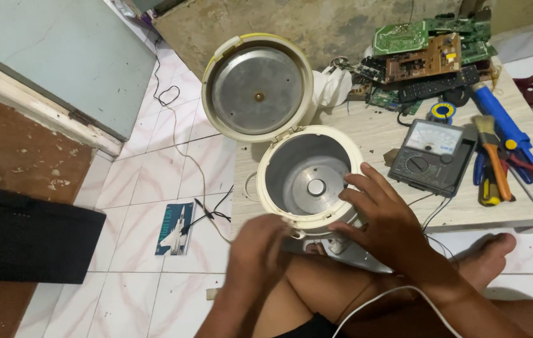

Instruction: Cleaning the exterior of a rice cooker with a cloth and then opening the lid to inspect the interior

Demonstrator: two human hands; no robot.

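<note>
A cream rice cooker body (307, 178) with a bare metal inner well stands at the near left edge of a low wooden table (379, 131). Its round lid (257, 87) is swung open and stands upright behind it. My right hand (382, 209) rests on the cooker's right rim, fingers spread over the edge. My left hand (260, 247), blurred, is at the cooker's front lower edge; whether it grips anything cannot be told. My bare legs are folded below.
On the table lie an analog multimeter (432, 156), a paintbrush (492, 153), pliers and screwdrivers (523, 169), a solder reel (443, 112), a remote (439, 86) and stacked circuit boards (429, 47). A booklet (175, 228) and a cord (185, 150) lie on the white floor tiles.
</note>
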